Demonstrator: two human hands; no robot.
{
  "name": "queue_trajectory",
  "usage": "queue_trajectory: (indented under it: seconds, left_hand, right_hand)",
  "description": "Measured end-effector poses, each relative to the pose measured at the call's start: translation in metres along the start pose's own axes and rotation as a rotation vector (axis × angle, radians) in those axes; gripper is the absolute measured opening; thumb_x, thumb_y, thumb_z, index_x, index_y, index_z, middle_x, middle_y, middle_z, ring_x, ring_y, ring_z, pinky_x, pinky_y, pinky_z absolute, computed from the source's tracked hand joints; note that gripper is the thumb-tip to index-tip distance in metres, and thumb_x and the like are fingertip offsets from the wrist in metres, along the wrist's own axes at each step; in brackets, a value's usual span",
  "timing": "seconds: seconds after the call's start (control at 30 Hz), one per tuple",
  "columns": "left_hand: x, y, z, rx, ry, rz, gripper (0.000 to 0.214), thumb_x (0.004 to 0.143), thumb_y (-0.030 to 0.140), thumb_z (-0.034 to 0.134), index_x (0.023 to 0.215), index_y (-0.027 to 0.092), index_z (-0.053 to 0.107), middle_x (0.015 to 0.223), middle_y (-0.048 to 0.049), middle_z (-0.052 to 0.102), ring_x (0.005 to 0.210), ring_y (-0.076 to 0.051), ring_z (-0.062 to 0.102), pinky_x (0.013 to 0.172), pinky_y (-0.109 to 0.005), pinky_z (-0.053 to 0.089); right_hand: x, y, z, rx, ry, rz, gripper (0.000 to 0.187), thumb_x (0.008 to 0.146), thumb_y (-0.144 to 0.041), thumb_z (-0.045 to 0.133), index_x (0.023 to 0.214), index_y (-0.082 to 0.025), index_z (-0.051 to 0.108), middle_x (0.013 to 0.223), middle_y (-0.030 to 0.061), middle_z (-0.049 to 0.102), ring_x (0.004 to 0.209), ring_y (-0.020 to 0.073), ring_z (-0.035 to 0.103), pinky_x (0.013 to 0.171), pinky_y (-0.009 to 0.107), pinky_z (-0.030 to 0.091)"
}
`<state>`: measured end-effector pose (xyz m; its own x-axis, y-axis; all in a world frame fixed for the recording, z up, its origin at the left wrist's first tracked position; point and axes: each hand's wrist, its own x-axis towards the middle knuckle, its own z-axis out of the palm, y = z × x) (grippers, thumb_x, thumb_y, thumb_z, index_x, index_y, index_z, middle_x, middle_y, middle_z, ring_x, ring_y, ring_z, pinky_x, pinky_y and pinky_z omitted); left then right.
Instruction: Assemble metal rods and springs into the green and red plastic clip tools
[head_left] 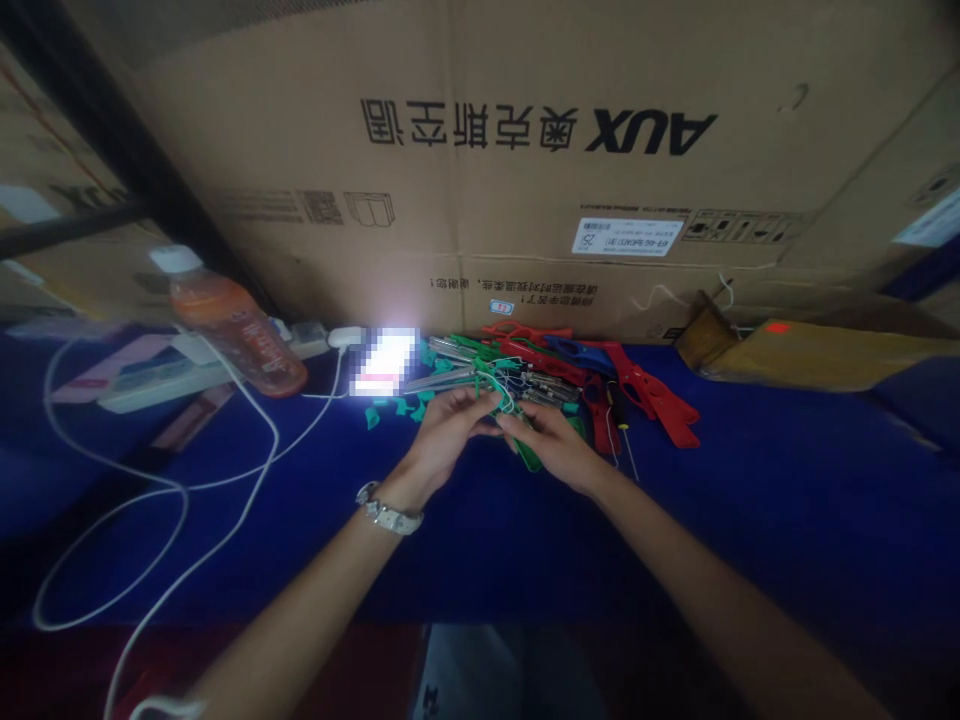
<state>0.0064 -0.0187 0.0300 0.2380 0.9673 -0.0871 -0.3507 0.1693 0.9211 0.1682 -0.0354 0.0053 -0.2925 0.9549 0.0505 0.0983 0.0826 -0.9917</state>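
Observation:
My left hand [448, 425], with a watch at the wrist, and my right hand [551, 445] meet over the blue table cover [750, 500]. Both are closed in a pinch around a green plastic clip part [529, 455] with a thin pale wire or spring at its top. Just behind my fingers lies a pile of green, red and blue plastic clip handles [600, 375] mixed with metal pieces [450, 380]. Several small green bits [390, 408] lie to the left of my left hand.
A huge cardboard box [525, 150] walls off the back. An orange drink bottle [232, 325] lies at the left by a power strip [172, 370], white cables [150, 500] and a glowing phone [384, 362]. A small screwdriver [621, 425] and a brown package [817, 355] sit right.

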Motion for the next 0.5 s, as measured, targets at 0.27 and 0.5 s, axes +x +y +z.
queue_trajectory:
  seconds: [0.27,0.5]
  left_hand:
    - [-0.002,0.001,0.002,-0.041,0.021,0.028,0.026,0.065,0.026,0.087,0.078,0.012,0.069,0.077,-0.0017,0.067,0.069,-0.013,0.063,0.059,-0.025,0.057]
    - [-0.003,0.003,0.005,-0.021,0.043,-0.002,0.03,0.072,0.036,0.083,0.088,0.014,0.071,0.094,-0.0064,0.071,0.07,-0.014,0.064,0.052,-0.023,0.054]
  right_hand:
    - [-0.001,-0.003,-0.002,-0.067,-0.01,-0.045,0.046,0.084,-0.063,0.063,0.073,-0.019,0.055,0.06,-0.005,0.05,0.052,0.0089,0.042,0.05,0.023,0.035]
    - [-0.003,-0.01,0.001,-0.117,-0.028,-0.056,0.049,0.082,-0.066,0.064,0.072,-0.019,0.055,0.06,-0.0044,0.052,0.052,0.01,0.045,0.05,0.023,0.038]
